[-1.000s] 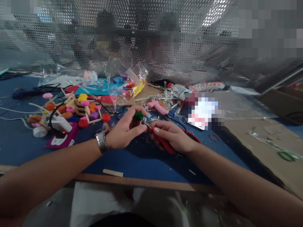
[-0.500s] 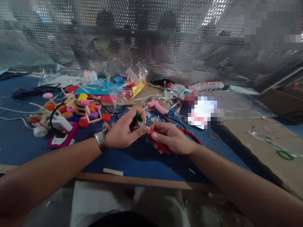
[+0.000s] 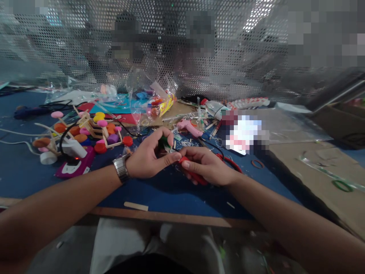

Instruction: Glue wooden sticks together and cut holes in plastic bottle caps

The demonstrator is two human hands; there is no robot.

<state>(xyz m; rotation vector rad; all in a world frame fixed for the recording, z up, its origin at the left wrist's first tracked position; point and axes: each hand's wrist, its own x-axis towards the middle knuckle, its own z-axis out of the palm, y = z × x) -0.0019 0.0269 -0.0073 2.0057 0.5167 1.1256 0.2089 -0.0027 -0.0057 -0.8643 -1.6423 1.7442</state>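
Near the middle of the table my left hand (image 3: 152, 158), with a metal watch (image 3: 121, 168) on its wrist, pinches a small green piece (image 3: 164, 144) mostly hidden by the fingers. Right beside it, my right hand (image 3: 209, 165) is wrapped round red-handled pliers (image 3: 199, 178). Their tip points left, close to the left thumb and the green piece; whether the jaws touch it I cannot tell. A second curved red handle shows beyond the right hand. Behind both hands lies a pink glue gun (image 3: 189, 128).
At left stand a craft-stick model with coloured discs (image 3: 101, 129) and a purple power strip (image 3: 74, 163) with a white plug. Rightward lie a lit phone (image 3: 242, 135), a plastic bottle (image 3: 215, 108) and cardboard (image 3: 310, 179). A craft stick (image 3: 136, 206) rests near the front edge.
Hardly anything differs. Both hands keep their grips, and my left fingers have shifted very slightly around the green piece.
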